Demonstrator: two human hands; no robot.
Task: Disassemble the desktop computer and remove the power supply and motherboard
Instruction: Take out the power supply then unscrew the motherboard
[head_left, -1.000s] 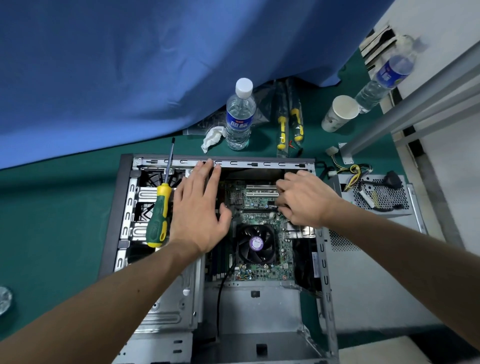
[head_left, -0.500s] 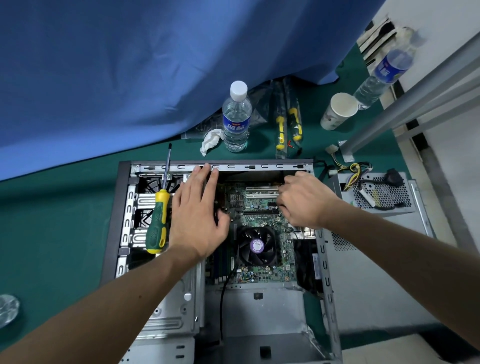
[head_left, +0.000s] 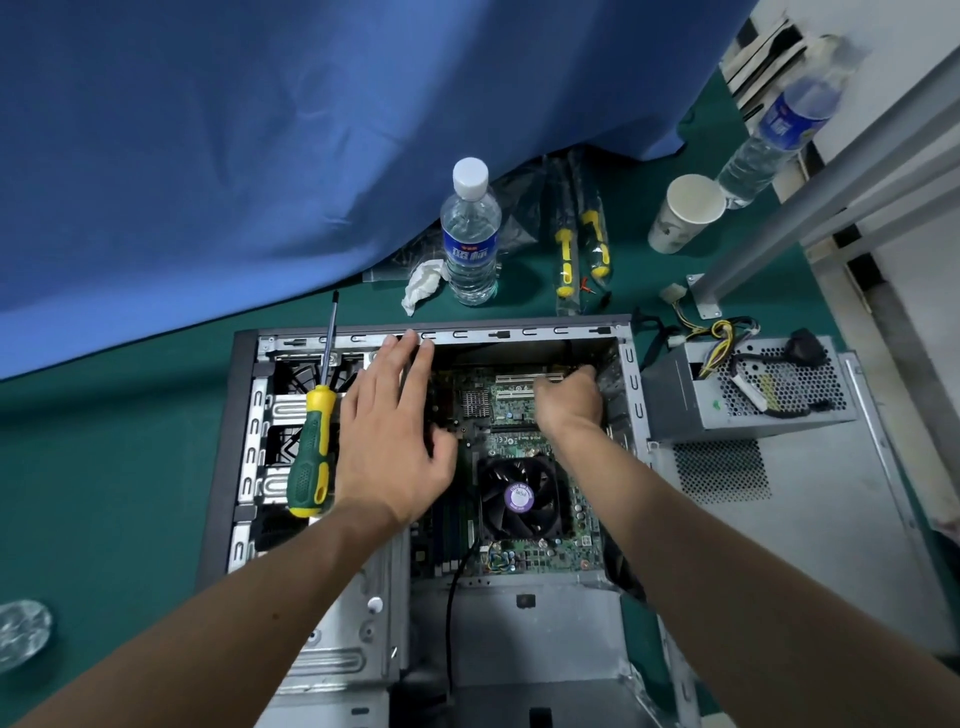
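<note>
Left hand (head_left: 392, 447) grip flat, holding nothing, right hand (head_left: 569, 397) grip unclear on motherboard (head_left: 524, 415), bottle label (head_left: 470, 249) unreadable

Case (head_left: 249, 415): open, lying flat on the green bench (head_left: 104, 467).
Motherboard (head_left: 519, 415): inside the case, fan (head_left: 519, 496) on it.
Left hand (head_left: 392, 441): fingers straight, spread over the case's left part, fingertips at the far rim.
Right hand (head_left: 569, 397): reaching down to the motherboard's far right corner; fingers hidden.
Screwdriver (head_left: 311, 447): green and yellow, lying on the drive cage just left of the left hand.
Power supply (head_left: 753, 384): outside the case, on its right, resting on a grey panel (head_left: 810, 519).
Bottle (head_left: 470, 234): upright behind the case, near a blue cloth (head_left: 260, 130).
Cup (head_left: 685, 213): further right.
</note>
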